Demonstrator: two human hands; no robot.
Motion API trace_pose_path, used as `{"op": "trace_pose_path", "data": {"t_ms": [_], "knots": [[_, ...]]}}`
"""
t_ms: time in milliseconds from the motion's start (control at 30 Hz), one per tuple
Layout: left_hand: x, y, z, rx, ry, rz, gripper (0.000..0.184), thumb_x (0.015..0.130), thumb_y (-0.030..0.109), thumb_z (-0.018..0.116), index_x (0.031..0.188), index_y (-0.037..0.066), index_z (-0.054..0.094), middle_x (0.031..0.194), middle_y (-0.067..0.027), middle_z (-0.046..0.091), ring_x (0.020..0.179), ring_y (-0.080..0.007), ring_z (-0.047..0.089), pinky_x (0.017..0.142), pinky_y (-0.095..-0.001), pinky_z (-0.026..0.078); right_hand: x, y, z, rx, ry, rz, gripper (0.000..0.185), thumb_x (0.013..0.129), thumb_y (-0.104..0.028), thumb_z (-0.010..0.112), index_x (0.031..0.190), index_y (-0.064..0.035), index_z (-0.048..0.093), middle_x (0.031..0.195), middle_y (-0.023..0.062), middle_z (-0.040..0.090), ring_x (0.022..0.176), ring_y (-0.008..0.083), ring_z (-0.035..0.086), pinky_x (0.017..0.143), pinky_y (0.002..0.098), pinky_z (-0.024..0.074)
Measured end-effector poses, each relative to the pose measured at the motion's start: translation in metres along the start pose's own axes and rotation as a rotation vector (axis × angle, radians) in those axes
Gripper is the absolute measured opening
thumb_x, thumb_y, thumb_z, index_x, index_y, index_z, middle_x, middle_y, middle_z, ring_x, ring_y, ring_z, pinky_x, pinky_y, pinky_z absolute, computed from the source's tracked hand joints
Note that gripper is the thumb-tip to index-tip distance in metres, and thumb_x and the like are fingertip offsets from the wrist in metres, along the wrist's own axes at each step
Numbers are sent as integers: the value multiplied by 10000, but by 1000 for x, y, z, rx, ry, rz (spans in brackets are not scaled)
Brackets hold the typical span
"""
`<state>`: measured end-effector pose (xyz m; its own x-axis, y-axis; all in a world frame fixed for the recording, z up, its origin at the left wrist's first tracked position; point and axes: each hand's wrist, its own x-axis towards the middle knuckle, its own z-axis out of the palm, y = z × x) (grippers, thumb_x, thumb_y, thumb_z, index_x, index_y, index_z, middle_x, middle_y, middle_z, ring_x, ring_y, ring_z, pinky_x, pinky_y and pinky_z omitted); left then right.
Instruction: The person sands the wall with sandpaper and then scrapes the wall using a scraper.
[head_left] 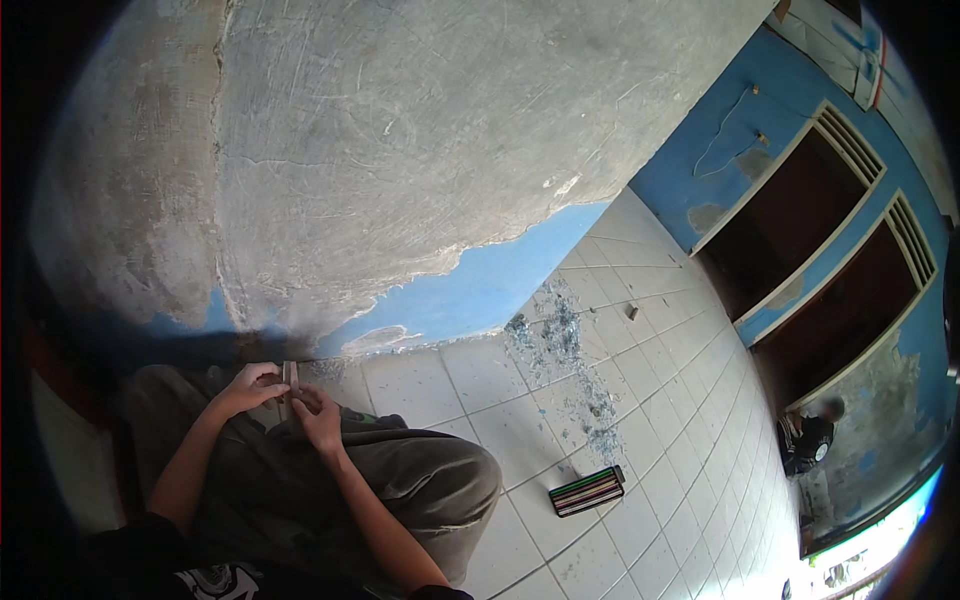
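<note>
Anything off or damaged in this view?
Yes. Bluish-grey flakes, likely paint, litter the white tiled floor in a ragged trail. The near wall is mostly bare grey, its blue paint ending in a jagged edge; the far blue wall has bare patches.

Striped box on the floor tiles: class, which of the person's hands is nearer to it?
Right. The right hand is up and left of the striped box in the picture; the left hand is farther left.
</note>
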<state>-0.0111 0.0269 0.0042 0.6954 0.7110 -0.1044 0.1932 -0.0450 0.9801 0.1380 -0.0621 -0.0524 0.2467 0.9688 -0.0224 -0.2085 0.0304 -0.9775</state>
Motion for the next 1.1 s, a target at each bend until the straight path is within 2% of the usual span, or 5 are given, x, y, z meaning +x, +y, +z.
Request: {"op": "trace_pose_path", "data": {"t_ms": [233,300,733,800,1100], "knots": [[-1,5,0,23,63,-78,154,791,107,612,901,6,573,845,-42,618,707,-99,593,543,-225,482,-8,-25,7,-130,7,-32,381,802,-127,653,1122,18,506,1044,139,608,925,174,602,779,265,479],[2,0,-1,118,121,193,131,783,81,590,891,7,577,831,-39,620,704,-99,596,538,-221,476,-8,-27,7,-209,21,-14,386,797,-141,662,1118,11,512,1020,139,617,899,172,607,758,262,482],[-2,8,1,-29,254,120,110,773,66,644,761,16,547,722,-19,593,612,-70,568,510,-216,453,-6,-20,2,-330,141,-28,220,842,-161,589,979,9,617,850,106,663,786,147,633,721,271,483],[0,3,-5,406,269,126,144,755,51,657,813,14,530,718,-35,598,619,-79,578,516,-223,467,-8,-23,5,-372,139,-52,217,842,-162,589,979,4,618,844,114,662,790,153,636,718,274,482],[-5,10,9,-4,78,-35,323,756,87,660,1000,10,462,865,-87,606,734,-132,606,561,-258,515,-12,-30,8,-569,186,-268,175,810,-134,605,953,-40,640,879,151,616,815,285,611,718,337,472]]}}
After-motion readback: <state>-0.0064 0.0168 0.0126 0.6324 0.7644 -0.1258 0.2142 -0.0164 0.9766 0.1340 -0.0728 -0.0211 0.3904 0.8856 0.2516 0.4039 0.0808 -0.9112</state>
